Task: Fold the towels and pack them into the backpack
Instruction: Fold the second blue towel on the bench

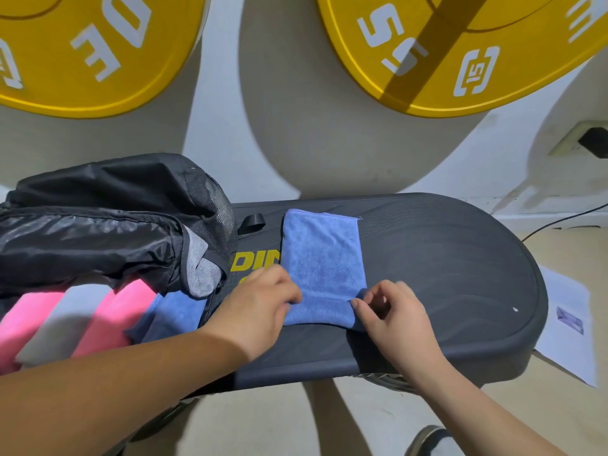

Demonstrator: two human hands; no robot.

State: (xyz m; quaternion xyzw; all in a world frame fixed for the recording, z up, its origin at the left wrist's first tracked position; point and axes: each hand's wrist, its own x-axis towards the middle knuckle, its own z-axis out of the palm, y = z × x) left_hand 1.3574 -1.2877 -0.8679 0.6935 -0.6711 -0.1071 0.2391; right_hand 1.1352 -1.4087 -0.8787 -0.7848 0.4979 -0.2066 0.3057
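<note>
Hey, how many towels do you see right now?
5. A blue towel lies on the black board; four show in the open backpack, left to right: pink towel, grey towel, second pink towel, second blue towel. More may be hidden inside.

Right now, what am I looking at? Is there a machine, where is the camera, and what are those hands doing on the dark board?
There is no machine here. A person wears a camera on the head, and it looks down at their own two bare hands. A blue towel, partly folded, lies on a dark platform. The left hand and the right hand each hold its near edge. To the left, a black backpack lies open, with pink, grey and blue folded towels showing at its opening. Yellow weight plates stand by the wall behind.
</note>
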